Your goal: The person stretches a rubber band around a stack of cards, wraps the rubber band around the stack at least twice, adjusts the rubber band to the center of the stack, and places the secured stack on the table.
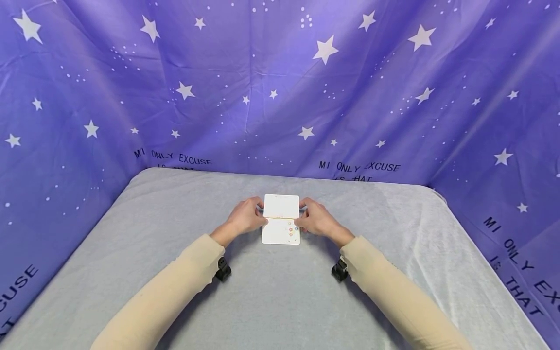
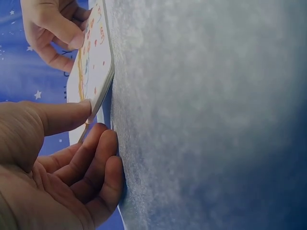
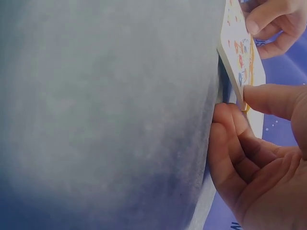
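A small white notebook [image 1: 281, 234] lies open between both hands in the head view, with an orange-yellow strip along its middle fold. Small coloured flower drawings mark the right of its near half. My left hand [image 1: 249, 215] pinches its left edge, the thumb on top near the fold. At the opposite edge, my right hand [image 1: 318, 219] pinches it in the same way. The left wrist view shows the notebook [image 2: 98, 57] tilted, its near edge close to the cloth. Part of its underside is hidden, along with some fingertips.
A grey cloth-covered table [image 1: 280, 291] spreads around the hands. Behind it and at both sides hangs a purple curtain [image 1: 280, 97] with white stars and black lettering. Black wrist cameras [image 1: 223, 270] sit under the beige sleeves [image 1: 175, 282].
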Tool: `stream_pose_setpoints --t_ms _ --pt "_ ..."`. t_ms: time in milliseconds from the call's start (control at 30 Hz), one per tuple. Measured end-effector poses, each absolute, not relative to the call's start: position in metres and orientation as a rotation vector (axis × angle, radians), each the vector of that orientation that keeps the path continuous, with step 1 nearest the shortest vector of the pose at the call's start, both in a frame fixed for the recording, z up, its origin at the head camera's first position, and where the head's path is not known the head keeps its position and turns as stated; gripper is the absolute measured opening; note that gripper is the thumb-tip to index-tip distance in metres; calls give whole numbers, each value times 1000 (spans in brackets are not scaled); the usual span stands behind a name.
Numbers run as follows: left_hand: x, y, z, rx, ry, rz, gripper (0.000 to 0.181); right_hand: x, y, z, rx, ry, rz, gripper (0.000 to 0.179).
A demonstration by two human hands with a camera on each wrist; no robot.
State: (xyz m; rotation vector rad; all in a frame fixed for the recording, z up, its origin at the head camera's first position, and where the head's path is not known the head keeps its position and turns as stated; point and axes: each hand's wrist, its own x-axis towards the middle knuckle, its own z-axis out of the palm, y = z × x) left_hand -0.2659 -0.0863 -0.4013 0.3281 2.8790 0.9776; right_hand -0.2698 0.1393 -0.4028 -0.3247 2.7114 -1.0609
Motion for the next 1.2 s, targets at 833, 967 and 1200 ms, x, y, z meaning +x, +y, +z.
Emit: stream_pose_setpoints --t_ms 833,967,1200 --pt "-273 -98 -403 477 2758 822 57 -275 148 -406 -378 2697 -909 59" --pt "-275 -97 -402 473 2752 794 56 -276 148 -405 -384 2714 -879 58" --pt "-275 -95 -401 462 2752 784 56 -276 148 -404 -389 2716 -844 61"
